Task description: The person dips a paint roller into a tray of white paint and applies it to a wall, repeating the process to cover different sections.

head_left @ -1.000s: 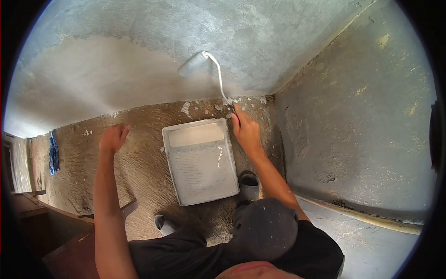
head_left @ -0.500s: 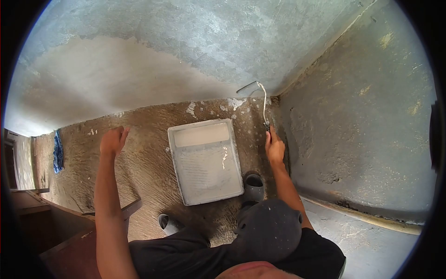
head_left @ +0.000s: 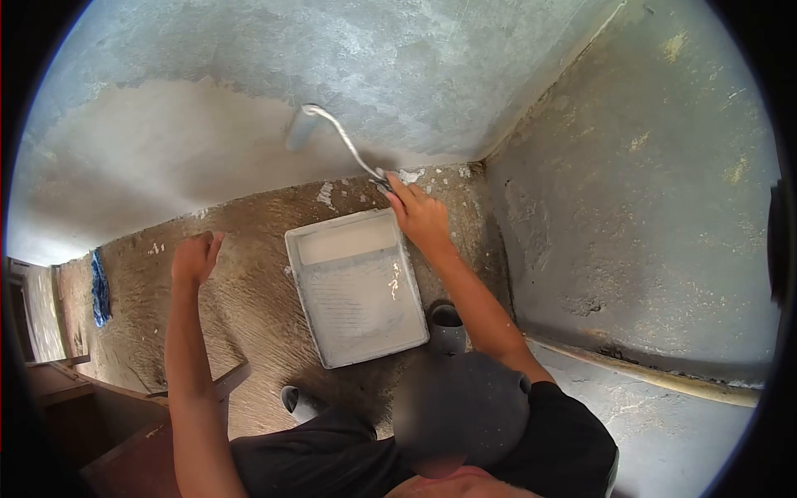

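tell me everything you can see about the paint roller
The paint roller has a pale cylindrical sleeve, paint-coated, on a bent metal wire frame that runs down to a dark handle. The right hand closes round that handle. The sleeve lies against the wall at the edge of the lighter painted patch, above the paint tray on the floor.

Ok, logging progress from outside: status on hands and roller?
Right hand gripping paint roller, roller on wall. Left hand empty, raised. Paint tray on floor below; nothing blocking.
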`<act>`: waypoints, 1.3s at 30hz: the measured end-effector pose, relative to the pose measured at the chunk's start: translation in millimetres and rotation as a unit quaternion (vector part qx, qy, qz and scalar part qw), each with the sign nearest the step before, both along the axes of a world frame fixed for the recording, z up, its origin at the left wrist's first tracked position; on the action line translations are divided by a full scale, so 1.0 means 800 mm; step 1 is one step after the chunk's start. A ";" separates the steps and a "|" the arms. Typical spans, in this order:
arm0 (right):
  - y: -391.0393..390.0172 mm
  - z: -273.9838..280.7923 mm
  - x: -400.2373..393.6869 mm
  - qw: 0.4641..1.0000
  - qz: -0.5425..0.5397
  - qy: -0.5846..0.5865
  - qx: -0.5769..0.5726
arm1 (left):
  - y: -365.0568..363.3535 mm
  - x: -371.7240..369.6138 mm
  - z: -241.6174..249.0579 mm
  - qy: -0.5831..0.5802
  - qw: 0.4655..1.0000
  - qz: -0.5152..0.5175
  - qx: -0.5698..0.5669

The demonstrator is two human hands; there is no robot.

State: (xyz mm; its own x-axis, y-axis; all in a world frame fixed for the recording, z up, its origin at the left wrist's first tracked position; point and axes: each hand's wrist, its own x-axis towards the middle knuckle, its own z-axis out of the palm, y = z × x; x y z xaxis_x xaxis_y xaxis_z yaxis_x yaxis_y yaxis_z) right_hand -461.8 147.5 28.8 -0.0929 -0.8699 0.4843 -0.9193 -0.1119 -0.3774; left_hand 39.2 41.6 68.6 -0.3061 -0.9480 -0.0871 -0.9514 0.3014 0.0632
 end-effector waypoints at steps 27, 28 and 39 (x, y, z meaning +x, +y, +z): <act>0.045 -0.036 -0.014 0.987 -0.027 -0.150 0.047 | -0.006 -0.038 0.001 0.021 1.000 -0.012 0.008; 0.044 -0.026 -0.007 0.987 -0.012 -0.151 0.051 | -0.006 -0.032 0.000 0.024 0.999 -0.031 -0.007; 0.135 -0.016 -0.120 0.978 -0.165 -0.063 0.108 | -0.002 0.015 -0.014 0.005 0.999 0.033 0.020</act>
State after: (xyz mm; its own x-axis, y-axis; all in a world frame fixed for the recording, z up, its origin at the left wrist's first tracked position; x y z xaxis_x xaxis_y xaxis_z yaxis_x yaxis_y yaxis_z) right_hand -557.9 255.5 15.7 -0.4342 -0.8628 0.2589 -0.8360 0.2789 -0.4726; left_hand 51.6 39.9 57.4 -0.2445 -0.9618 -0.1228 -0.9683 0.2356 0.0830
